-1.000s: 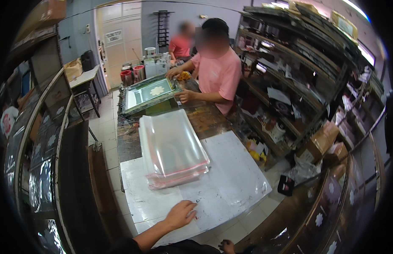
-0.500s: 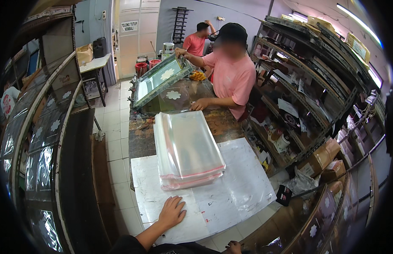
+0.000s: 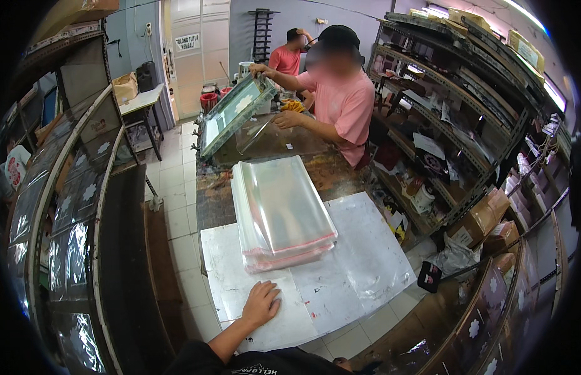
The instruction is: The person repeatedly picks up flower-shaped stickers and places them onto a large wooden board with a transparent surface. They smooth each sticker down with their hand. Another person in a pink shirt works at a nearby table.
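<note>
On the dark table (image 3: 217, 197), white sheeting (image 3: 375, 256) lies under the near end of the clear bag stack (image 3: 284, 203), whose long axis runs away from you. It sits just ahead of your left hand (image 3: 262, 304), the nearer one, palm-down and apparently grasping nothing; too little of your right hand (image 3: 342, 362) shows to judge its grip.

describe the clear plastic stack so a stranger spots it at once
On the dark worktable, find the white covering at the near end. The clear plastic stack lies partly on it, beyond the left hand; glossy layers and a pinkish near edge set it apart.
</note>
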A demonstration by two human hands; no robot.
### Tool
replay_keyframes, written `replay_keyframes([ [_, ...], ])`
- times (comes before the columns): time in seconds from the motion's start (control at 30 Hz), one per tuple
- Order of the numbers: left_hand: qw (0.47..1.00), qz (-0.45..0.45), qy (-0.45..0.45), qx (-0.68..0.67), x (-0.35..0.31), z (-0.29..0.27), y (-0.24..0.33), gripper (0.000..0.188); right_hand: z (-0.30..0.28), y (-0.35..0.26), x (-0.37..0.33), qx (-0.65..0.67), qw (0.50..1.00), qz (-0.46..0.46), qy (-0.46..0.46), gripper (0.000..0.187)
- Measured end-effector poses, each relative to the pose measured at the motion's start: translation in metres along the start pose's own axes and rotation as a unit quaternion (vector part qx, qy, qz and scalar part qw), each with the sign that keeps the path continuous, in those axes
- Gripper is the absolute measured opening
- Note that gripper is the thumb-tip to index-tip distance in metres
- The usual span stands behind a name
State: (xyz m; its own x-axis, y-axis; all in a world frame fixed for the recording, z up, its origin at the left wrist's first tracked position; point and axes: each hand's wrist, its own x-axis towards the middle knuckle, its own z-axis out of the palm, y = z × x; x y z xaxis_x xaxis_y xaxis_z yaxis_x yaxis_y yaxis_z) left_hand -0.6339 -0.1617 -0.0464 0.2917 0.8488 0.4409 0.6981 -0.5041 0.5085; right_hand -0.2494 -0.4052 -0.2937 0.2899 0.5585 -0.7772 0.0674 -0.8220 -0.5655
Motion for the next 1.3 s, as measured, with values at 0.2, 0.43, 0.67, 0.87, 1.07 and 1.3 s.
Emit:
replay_keyframes([
  [0.2,0.991,-0.034,0.061,-0.112,0.016,-0.01,0.014,0.032,-0.014,-0.012,-0.005,0.051,0.998,0.01,0.034,0.034],
  [0.43,0.972,0.093,0.194,0.097,0.157,-0.063,0.02,0.06,-0.007,-0.019,-0.021,0.07,0.995,0.003,0.073,0.037],
  [0.67,0.962,0.124,0.031,0.24,0.257,-0.03,-0.004,0.067,0.004,0.011,-0.017,0.026,0.997,0.009,0.073,0.035],
  [0.87,0.943,0.083,-0.135,0.293,0.252,0.008,-0.019,0.009,0.015,0.06,-0.015,0.051,0.99,0.021,0.129,0.037],
  [1.07,0.938,0.269,-0.104,0.19,0.206,-0.003,0.087,0.019,0.019,-0.06,-0.089,0.17,0.957,-0.186,0.141,0.036],
  [1.3,0.84,0.451,-0.298,0.039,0.118,0.033,0.216,0.043,-0.036,-0.258,-0.251,0.343,0.838,-0.418,-0.069,0.063],
])
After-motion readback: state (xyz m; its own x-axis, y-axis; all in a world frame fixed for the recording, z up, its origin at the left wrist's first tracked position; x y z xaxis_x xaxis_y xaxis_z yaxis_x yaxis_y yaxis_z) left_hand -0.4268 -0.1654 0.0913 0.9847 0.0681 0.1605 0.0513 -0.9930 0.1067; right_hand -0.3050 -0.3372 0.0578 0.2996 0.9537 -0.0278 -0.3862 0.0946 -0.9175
